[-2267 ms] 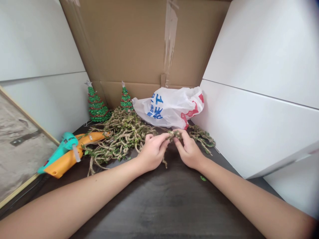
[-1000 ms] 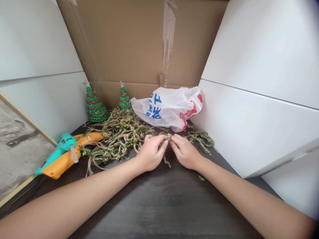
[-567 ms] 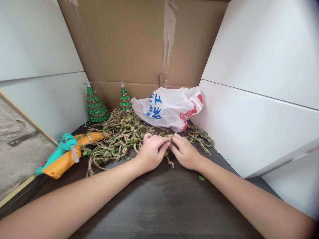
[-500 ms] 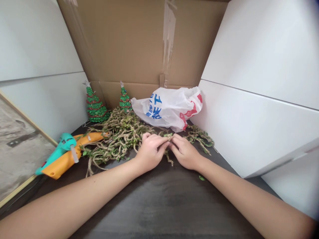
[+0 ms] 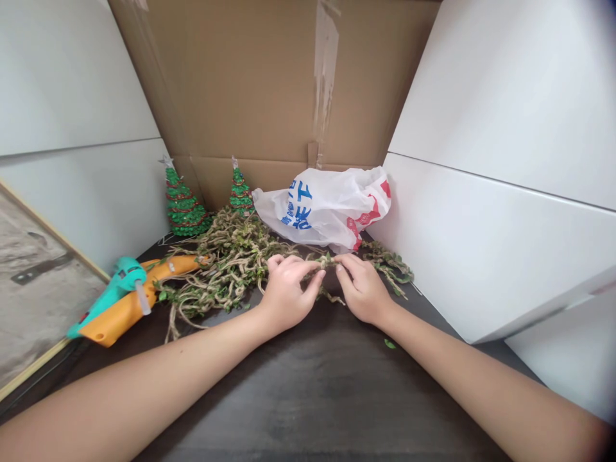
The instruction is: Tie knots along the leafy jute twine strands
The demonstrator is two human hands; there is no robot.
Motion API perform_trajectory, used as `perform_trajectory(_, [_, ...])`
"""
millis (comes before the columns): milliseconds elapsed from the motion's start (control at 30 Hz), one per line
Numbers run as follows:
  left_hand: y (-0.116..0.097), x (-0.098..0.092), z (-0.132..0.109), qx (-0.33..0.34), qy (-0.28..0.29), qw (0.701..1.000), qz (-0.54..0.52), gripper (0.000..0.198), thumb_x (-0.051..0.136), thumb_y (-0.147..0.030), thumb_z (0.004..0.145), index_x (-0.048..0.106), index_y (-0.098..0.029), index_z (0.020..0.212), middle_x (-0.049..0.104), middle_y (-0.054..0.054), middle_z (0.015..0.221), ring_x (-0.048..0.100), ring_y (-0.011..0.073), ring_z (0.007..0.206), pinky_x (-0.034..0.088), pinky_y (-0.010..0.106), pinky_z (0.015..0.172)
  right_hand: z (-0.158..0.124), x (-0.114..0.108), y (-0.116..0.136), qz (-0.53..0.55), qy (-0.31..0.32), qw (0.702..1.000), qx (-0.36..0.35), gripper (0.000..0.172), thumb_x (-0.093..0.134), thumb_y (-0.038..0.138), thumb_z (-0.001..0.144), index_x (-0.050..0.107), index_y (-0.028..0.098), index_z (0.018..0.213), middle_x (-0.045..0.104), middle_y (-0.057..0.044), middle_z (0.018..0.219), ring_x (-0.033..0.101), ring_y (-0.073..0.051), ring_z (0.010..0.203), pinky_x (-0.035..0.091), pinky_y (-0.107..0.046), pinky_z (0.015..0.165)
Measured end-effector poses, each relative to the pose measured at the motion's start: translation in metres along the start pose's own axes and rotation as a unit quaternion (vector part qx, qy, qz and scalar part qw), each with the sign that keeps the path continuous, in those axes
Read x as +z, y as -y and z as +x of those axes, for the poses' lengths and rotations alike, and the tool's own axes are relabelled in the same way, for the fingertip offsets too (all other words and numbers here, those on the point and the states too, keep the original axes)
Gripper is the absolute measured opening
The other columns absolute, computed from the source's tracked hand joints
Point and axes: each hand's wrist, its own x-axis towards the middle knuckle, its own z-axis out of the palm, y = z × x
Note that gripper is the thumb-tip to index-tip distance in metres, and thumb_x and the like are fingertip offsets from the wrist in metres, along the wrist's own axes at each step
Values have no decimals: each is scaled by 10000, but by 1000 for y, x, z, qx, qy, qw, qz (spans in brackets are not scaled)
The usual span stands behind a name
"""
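Note:
My left hand [image 5: 289, 290] pinches a piece of leafy twine garland [image 5: 326, 261], tan cord with small green leaves, between thumb and fingers. My right hand [image 5: 362, 287] grips the same strand from the other side, its fingertips closed at the cord. A loose end of the garland hangs down between the hands. Behind and to the left lies a tangled pile of leafy twine [image 5: 235, 256], partly hidden by my left hand. Past my right hand rests another bit of this garland [image 5: 392, 266].
A white plastic bag [image 5: 327, 205] with blue and red print lies at the back. Two small green Christmas trees [image 5: 183, 205] stand at the back left. A teal and orange glue gun [image 5: 115, 305] lies at left. A loose leaf [image 5: 389, 344] is on the dark table [image 5: 308, 398].
My hands have moved slightly apart along the strand, showing more of it between them. The garland's loose end has swung to the right.

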Motion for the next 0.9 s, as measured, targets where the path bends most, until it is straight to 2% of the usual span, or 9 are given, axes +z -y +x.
perform_trajectory(67, [0, -1, 0, -12, -5, 1000, 16, 183, 575, -316, 947, 722, -208, 964, 766, 44, 912, 671, 214, 905, 307, 441, 924, 0, 0, 1, 15, 1, 1000, -8, 215, 398, 246, 1012, 595, 204, 1088, 670, -84, 1086, 624, -243, 1010, 434, -414, 890])
perform_trajectory(233, [-1, 0, 1, -31, 4, 1000, 6, 159, 568, -300, 956, 680, -214, 1028, 747, 31, 940, 656, 204, 931, 295, 417, 924, 0, -1, 4, 68, 81, 992, -67, 187, 393, 190, 1002, 578, 209, 984, 583, -56, 942, 565, -205, 887, 441, -365, 816])
perform_trajectory(400, [-1, 2, 1, -27, 30, 999, -3, 136, 563, -298, 966, 656, -219, 1026, 729, 15, 917, 644, 193, 909, 291, 392, 891, 0, -5, 3, 132, 79, 984, -85, 221, 364, 152, 992, 512, 201, 835, 483, -34, 880, 511, -177, 827, 423, -340, 777])
perform_trajectory(567, [0, 2, 2, -27, 53, 998, 0, 125, 564, -272, 966, 666, -227, 1023, 732, 4, 916, 645, 188, 917, 277, 398, 907, -1, -4, 5, 118, 89, 986, -79, 249, 424, 272, 1015, 476, 200, 783, 467, -21, 867, 492, -169, 806, 400, -342, 767])
perform_trajectory(633, [1, 3, 2, -33, 53, 998, 14, 128, 562, -276, 965, 667, -228, 1021, 730, 7, 906, 639, 194, 916, 277, 401, 903, -2, -3, 5, 120, 70, 987, -77, 284, 425, 267, 1012, 434, 201, 735, 455, -15, 833, 479, -164, 787, 388, -334, 747])
perform_trajectory(733, [1, 3, 2, -45, 44, 997, 37, 143, 553, -285, 968, 675, -243, 1030, 737, 12, 925, 634, 205, 924, 279, 401, 878, -2, -4, 4, 135, 2, 989, -66, 331, 429, 218, 985, 350, 210, 663, 414, -1, 746, 447, -156, 721, 358, -319, 681])
perform_trajectory(900, [-1, 1, 1, -30, 13, 999, 29, 195, 516, -274, 987, 662, -266, 1116, 743, 22, 1090, 616, 217, 1042, 279, 410, 911, 0, -7, -3, 154, -111, 982, -19, 346, 430, 143, 908, 329, 219, 586, 392, 6, 645, 419, -151, 627, 316, -321, 609])
